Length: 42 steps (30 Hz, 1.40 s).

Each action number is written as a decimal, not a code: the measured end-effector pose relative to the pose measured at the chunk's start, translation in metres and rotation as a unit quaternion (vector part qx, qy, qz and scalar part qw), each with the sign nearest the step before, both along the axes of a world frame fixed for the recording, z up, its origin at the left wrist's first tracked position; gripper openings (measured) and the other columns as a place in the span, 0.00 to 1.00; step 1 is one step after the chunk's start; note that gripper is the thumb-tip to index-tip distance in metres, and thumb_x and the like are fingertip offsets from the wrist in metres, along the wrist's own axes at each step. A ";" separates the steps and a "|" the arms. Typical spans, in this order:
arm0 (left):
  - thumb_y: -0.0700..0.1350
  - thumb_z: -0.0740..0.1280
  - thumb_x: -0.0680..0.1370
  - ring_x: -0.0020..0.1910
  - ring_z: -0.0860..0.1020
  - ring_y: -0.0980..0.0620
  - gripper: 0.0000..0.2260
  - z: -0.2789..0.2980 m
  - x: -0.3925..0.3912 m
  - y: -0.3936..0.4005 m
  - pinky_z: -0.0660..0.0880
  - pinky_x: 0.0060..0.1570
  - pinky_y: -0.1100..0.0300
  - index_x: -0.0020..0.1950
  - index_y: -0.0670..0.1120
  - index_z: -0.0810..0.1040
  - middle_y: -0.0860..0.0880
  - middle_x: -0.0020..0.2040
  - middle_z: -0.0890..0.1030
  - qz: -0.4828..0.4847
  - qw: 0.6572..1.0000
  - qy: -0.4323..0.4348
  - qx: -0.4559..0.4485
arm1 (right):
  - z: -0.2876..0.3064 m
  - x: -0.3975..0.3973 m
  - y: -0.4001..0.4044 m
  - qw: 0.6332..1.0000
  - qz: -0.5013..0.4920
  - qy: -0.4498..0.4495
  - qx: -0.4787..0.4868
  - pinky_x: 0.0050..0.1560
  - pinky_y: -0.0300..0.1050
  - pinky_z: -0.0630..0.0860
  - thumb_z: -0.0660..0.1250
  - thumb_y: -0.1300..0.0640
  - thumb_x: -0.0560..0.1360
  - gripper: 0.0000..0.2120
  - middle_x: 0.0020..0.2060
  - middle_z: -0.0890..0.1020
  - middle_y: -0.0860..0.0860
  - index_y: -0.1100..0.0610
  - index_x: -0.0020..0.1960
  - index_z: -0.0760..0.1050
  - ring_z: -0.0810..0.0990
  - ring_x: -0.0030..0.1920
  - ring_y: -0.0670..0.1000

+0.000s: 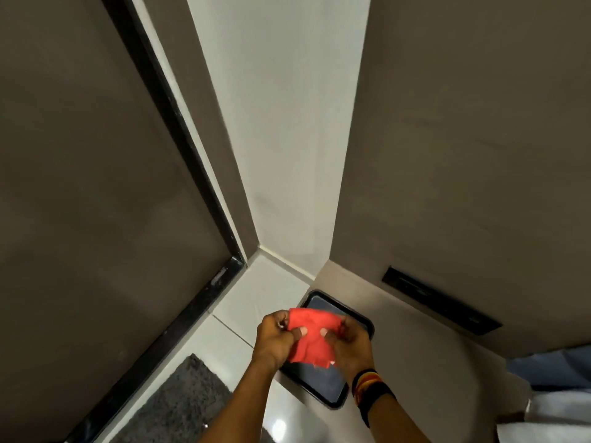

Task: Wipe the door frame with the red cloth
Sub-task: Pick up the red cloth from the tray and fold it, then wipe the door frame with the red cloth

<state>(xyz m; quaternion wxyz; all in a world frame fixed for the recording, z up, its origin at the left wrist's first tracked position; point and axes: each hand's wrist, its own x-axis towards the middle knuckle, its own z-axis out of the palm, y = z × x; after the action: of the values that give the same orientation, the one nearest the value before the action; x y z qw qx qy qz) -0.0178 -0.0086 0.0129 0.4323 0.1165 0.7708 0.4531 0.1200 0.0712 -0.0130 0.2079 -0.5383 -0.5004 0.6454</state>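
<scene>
Head view shows the left hand [275, 338] and the right hand [347, 343] held close together low in the middle of the scene, both pinched onto the red cloth [311, 338] that is stretched between them. Each thumb presses on the near face of the fabric while the curled fingers grip its side edges, and a loose flap hangs down between the wrists. A dark banded wristband [369, 386] circles the right wrist.

Directly behind the cloth and hands sits a black-rimmed rectangular tray [326, 386] with a dark inner surface, resting beside the base of the brown panel on the right. A black slotted plate [441, 300] is set into that panel, off to the right. To the left, the black door frame [179, 129] runs down alongside a brown door and turns along the floor, well apart from the cloth. A grey mat [179, 401] lies on the pale tiled floor [256, 302] near the frame's lower strip.
</scene>
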 end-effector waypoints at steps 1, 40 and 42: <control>0.35 0.78 0.71 0.49 0.85 0.42 0.09 0.017 -0.005 -0.008 0.83 0.54 0.51 0.49 0.42 0.84 0.45 0.47 0.87 0.014 1.000 0.013 0.016 | 0.020 -0.005 -0.003 1.000 0.002 0.008 0.003 0.54 0.58 0.82 0.73 0.68 0.72 0.10 0.44 0.86 0.57 0.54 0.44 0.81 0.85 0.48 0.60; 0.41 0.79 0.72 0.52 0.86 0.44 0.15 0.726 -0.172 -0.721 0.83 0.58 0.49 0.58 0.41 0.85 0.43 0.53 0.87 0.392 0.747 0.520 0.136 | 0.734 -0.327 -0.634 0.784 0.370 0.445 0.224 0.53 0.56 0.83 0.76 0.69 0.68 0.12 0.43 0.85 0.58 0.59 0.49 0.82 0.82 0.42 0.53; 0.40 0.79 0.72 0.51 0.86 0.44 0.15 0.716 -0.175 -0.727 0.83 0.58 0.48 0.57 0.41 0.86 0.42 0.52 0.87 0.402 0.745 0.514 0.134 | 0.725 -0.334 -0.643 0.785 0.372 0.436 0.236 0.55 0.56 0.83 0.75 0.68 0.70 0.11 0.43 0.85 0.57 0.59 0.51 0.82 0.83 0.43 0.53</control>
<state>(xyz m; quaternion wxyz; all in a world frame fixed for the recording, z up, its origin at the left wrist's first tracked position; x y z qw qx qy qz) -0.1929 -0.7353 0.7287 -0.2720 0.0676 0.7829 0.5555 -0.2143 -0.5722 0.7116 0.2680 0.0939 -0.6549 0.7003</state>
